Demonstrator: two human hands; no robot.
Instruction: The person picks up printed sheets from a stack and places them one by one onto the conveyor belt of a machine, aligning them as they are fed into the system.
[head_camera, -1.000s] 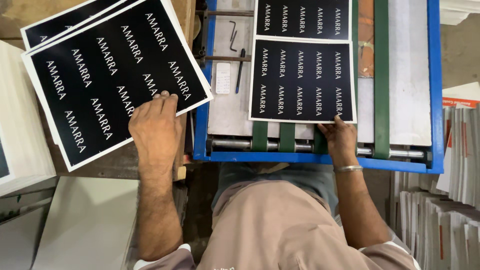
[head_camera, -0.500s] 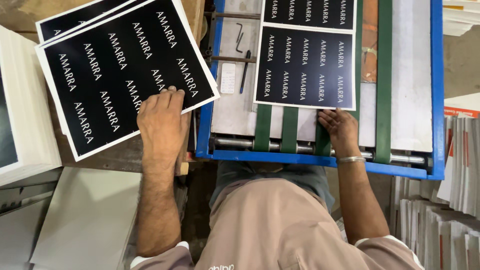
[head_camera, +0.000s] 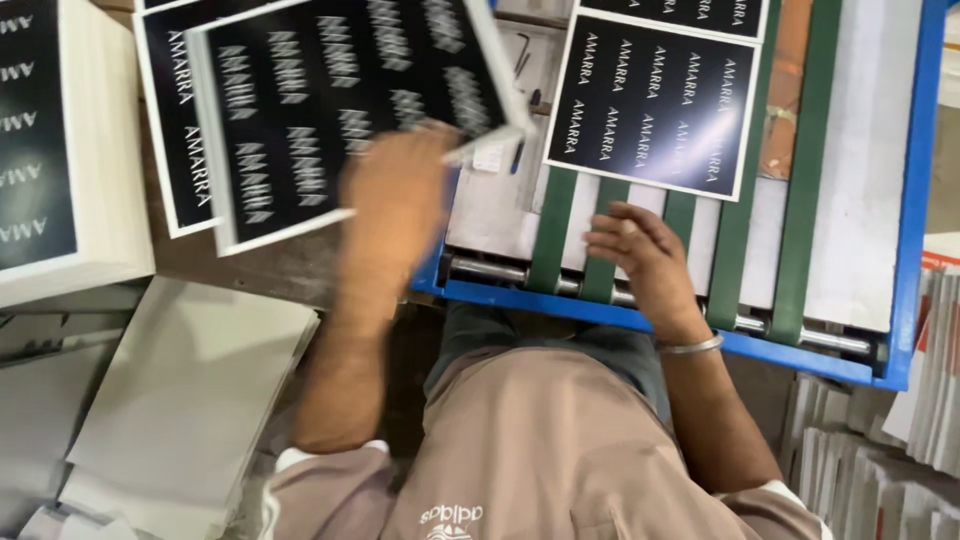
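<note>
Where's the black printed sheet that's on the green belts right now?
In the head view the black printed sheet lies flat on the green belts of the blue-framed feeder, upper centre-right, just beyond the right hand.

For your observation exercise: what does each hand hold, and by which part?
The left hand holds a black printed sheet by its near corner. The right hand holds nothing, resting on the green belts.

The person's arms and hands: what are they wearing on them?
Both arms are bare from short sleeves down. The sleeves are brownish-beige with a white band at the cuff. The left hand is motion-blurred and shows no ring or band that I can make out. The right hand has a thin silver-coloured bangle at the wrist. No gloves on either.
</note>
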